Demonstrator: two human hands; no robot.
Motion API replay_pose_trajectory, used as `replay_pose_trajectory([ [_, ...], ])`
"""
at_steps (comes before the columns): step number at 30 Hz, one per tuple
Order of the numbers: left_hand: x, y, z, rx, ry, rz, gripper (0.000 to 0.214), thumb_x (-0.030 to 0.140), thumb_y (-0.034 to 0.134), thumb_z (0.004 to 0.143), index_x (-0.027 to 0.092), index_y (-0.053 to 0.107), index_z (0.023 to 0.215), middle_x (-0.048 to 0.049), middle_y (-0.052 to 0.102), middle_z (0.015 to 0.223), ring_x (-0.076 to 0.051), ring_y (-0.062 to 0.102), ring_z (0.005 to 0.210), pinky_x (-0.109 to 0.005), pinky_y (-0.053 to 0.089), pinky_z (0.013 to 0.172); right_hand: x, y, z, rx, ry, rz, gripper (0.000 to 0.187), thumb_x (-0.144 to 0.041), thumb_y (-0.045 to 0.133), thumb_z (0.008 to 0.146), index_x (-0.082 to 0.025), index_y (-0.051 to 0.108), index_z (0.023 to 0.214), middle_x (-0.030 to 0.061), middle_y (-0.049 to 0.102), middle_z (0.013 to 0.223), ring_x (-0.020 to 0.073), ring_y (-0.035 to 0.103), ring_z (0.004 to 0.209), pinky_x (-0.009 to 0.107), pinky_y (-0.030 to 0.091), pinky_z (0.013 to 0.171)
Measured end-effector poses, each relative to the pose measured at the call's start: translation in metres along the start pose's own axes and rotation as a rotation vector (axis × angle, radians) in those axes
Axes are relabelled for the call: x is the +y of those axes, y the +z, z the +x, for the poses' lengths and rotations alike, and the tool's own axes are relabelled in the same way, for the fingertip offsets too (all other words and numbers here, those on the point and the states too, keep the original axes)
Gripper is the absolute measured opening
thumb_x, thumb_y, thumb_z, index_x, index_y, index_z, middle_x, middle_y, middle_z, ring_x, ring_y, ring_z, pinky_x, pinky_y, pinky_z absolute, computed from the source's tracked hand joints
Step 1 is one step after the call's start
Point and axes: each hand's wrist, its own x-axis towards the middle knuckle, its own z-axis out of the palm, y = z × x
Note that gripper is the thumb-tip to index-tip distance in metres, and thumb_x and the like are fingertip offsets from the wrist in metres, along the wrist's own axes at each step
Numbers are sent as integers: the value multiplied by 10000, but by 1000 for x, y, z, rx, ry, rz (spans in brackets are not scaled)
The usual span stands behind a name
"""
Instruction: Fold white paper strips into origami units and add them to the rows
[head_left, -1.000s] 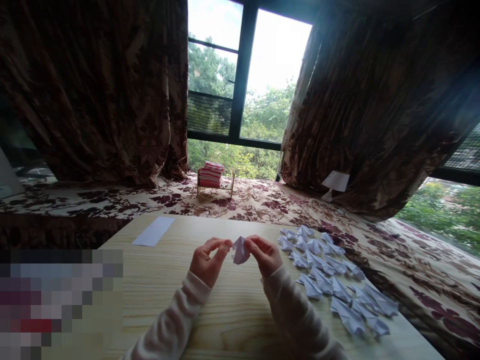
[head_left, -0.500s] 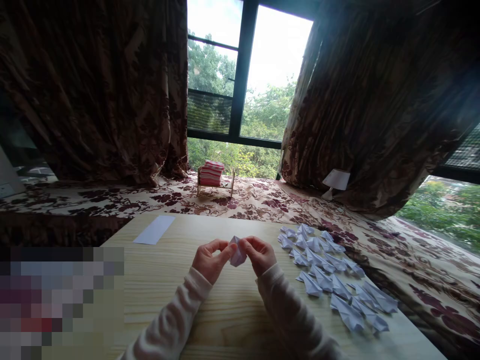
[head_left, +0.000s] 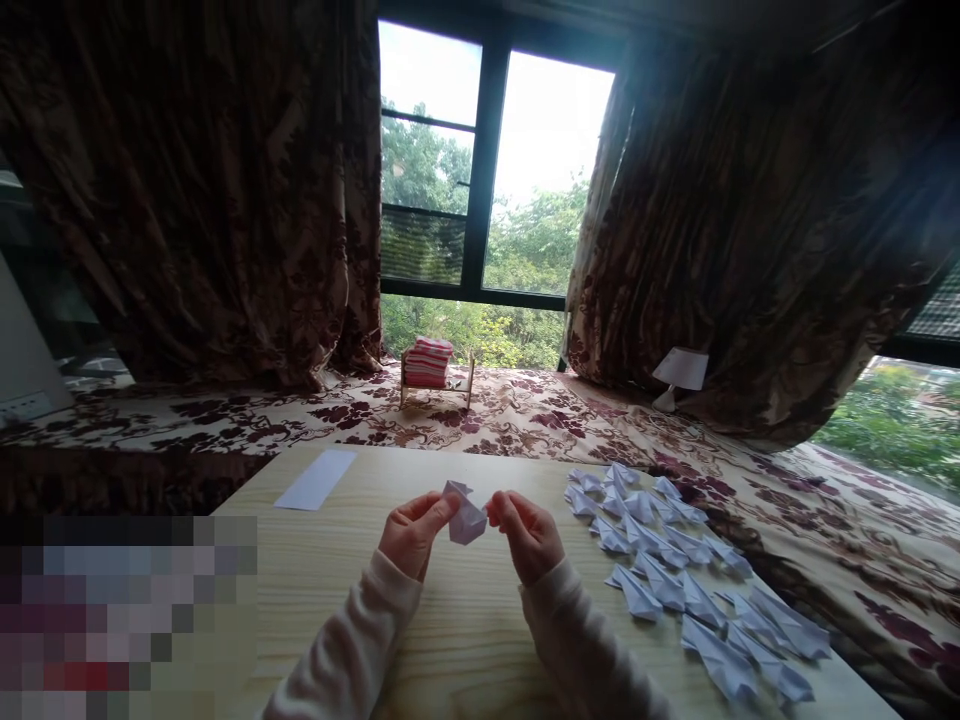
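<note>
A small folded white paper piece (head_left: 466,522) is held up above the middle of the table. My left hand (head_left: 412,530) pinches its upper left part between thumb and fingers. On the other side, my right hand (head_left: 526,535) is closed, its thumb and fingertips pressed together at the paper's right corner. How much of that corner lies between the right fingers is hard to see. Several finished-looking folded white paper shapes (head_left: 660,545) lie grouped on the table to the right of my right hand. A flat white paper strip (head_left: 315,479) rests at the table's far left.
The pale wooden table (head_left: 315,600) borders a ledge with a flowered cloth (head_left: 525,410). On the ledge stand a small rack (head_left: 435,393) with folded red-and-white cloths (head_left: 428,363) and a small white lamp (head_left: 681,370). Dark patterned curtains (head_left: 225,200) flank the window.
My hands have moved apart: the right one has shifted a little to the right. The folded paper has turned and tilted in my left hand, and its shape looks more opened out.
</note>
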Motion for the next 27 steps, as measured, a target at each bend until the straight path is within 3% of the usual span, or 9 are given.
replay_pose_trajectory([
  [5,-9,-4,4,24,43,127,221,312,759,500,139,698,623,-30,680,612,-156,585,618,-303,436,683,2,3,-3,-70,-61,-96,308,-412,533,747,-159,571,575,-4,504,536,112,440,509,236,343,491],
  [8,-11,-3,4,42,4,208,279,385,735,516,139,696,642,-37,674,614,-156,577,612,-304,428,663,9,-2,0,-135,40,8,276,-398,569,722,-150,574,600,-9,515,520,105,433,490,232,342,480],
  [12,-7,2,-1,102,33,399,382,507,618,611,134,698,640,-38,641,578,-140,548,604,-272,405,630,20,-10,7,-43,189,164,336,-461,597,672,-143,557,570,-35,466,447,81,391,440,221,312,456],
  [18,-1,7,-8,-82,84,559,306,418,616,636,140,644,512,-2,579,493,-120,494,546,-236,388,586,26,-5,8,-24,236,112,371,-506,593,634,-140,563,579,-41,455,441,74,390,425,217,316,440],
  [20,-1,6,-8,-90,94,571,282,387,615,637,143,635,497,2,576,487,-121,495,544,-231,389,577,23,-9,8,-38,248,46,369,-500,591,631,-134,580,580,-35,466,443,74,392,415,216,325,426],
  [23,-4,4,-6,13,86,526,275,395,618,629,135,673,556,-14,607,517,-129,519,568,-233,416,605,13,-36,15,-53,272,-59,340,-470,617,597,-131,614,612,-26,497,459,78,405,402,210,327,389],
  [27,-9,4,-2,93,81,514,268,395,647,590,131,694,601,-22,620,530,-133,533,577,-231,438,613,-4,-108,31,-26,356,-285,271,-406,591,626,-137,625,638,-33,502,460,66,380,369,190,275,337],
])
